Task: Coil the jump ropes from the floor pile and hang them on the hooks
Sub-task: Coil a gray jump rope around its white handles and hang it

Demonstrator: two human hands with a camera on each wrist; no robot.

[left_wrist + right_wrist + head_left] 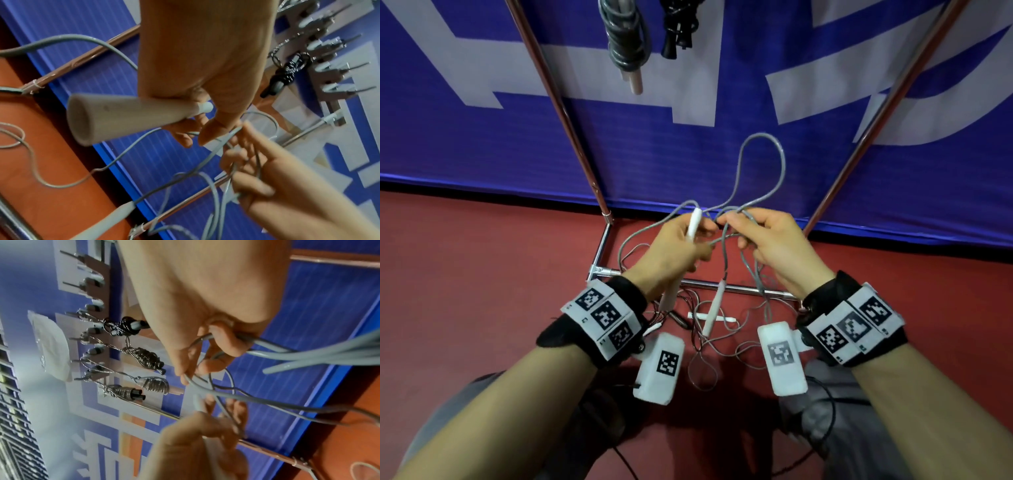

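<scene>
A grey jump rope point(761, 161) is held up between both hands in front of the blue banner. My left hand point(681, 246) grips one of its white handles point(693, 224), seen close in the left wrist view as a pale tapered handle point(127, 116). My right hand point(763, 240) is curled round several gathered strands of the grey rope point(287, 353), with one loop standing up above the hands. The rope's other handle point(714, 310) dangles below the hands. More ropes lie tangled in a floor pile point(705, 353).
Coiled ropes hang on the hooks: a grey one point(625, 44) and a black one point(678, 31) overhead, several more bundles point(148, 358) in the right wrist view. The hook rail point(329, 65) has bare pegs. Metal rack poles point(558, 113) and a base bar point(702, 282) frame the pile.
</scene>
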